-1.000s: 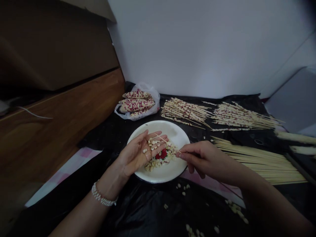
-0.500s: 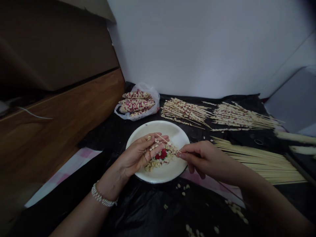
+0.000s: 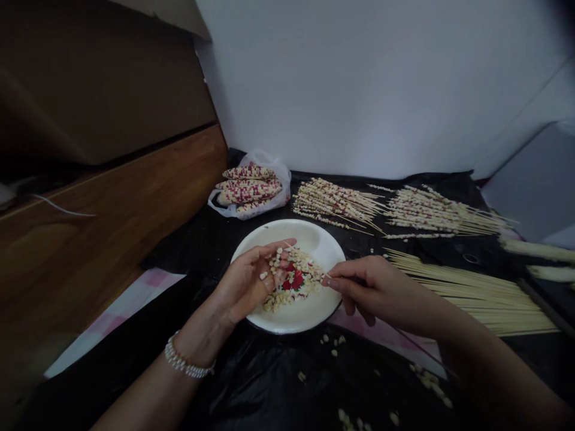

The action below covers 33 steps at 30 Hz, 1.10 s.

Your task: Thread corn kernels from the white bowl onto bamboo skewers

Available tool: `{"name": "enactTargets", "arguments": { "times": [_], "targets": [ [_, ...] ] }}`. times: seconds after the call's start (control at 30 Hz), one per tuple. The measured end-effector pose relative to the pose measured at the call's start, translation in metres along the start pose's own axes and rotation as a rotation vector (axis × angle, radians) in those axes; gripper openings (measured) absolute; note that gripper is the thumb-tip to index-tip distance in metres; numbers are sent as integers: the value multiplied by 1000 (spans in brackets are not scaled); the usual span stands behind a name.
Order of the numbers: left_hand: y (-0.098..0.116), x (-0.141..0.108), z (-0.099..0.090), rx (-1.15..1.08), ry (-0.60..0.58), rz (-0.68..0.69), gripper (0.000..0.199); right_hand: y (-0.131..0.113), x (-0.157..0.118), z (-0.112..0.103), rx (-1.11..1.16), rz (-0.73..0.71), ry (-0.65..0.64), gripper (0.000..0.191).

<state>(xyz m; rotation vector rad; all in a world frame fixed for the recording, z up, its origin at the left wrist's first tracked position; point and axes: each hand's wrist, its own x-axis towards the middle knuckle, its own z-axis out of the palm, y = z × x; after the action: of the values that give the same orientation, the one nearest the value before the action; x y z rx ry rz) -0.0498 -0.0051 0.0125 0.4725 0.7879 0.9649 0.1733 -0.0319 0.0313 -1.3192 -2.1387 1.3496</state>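
My left hand [image 3: 247, 284] is palm up over the left side of a white enamel bowl [image 3: 330, 245], its fingers curled around loose corn kernels [image 3: 264, 276]. In a pinch between thumb and forefinger, my right hand [image 3: 366, 287] holds a thin skewer [image 3: 305, 261] at the bowl's right rim. The skewer slants up and left, with kernels threaded along it; its tip is close to my left fingertips. More pale and reddish kernels lie in the bowl, around a red flower printed on its bottom.
Behind the bowl, a plastic bag [image 3: 285, 173] holds corn cobs [image 3: 249, 191]. Two piles of kernel-threaded skewers [image 3: 336, 200] [image 3: 426, 212] lie at the back. Bare skewers [image 3: 471, 293] and stripped cobs [image 3: 539, 250] are at right. Stray kernels [image 3: 431, 383] dot the black plastic sheet [image 3: 260, 383].
My left fingers have curled inward from a straighter pose, and the kernels in the palm have shifted. My right hand and the skewer have hardly moved.
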Motion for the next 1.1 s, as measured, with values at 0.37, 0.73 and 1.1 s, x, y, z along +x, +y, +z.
{"name": "enactTargets", "arguments": {
  "times": [0.37,0.73,1.1],
  "targets": [
    [-3,6,-3,62,117,128,24,-5,-1,2,44,8,-8,34],
    [-1,7,-2,12,160,124,22,-5,0,4,56,-1,-12,34],
    [-3,8,-8,-16,186,140,23,-6,0,4,41,1,-8,34]
  ]
}}
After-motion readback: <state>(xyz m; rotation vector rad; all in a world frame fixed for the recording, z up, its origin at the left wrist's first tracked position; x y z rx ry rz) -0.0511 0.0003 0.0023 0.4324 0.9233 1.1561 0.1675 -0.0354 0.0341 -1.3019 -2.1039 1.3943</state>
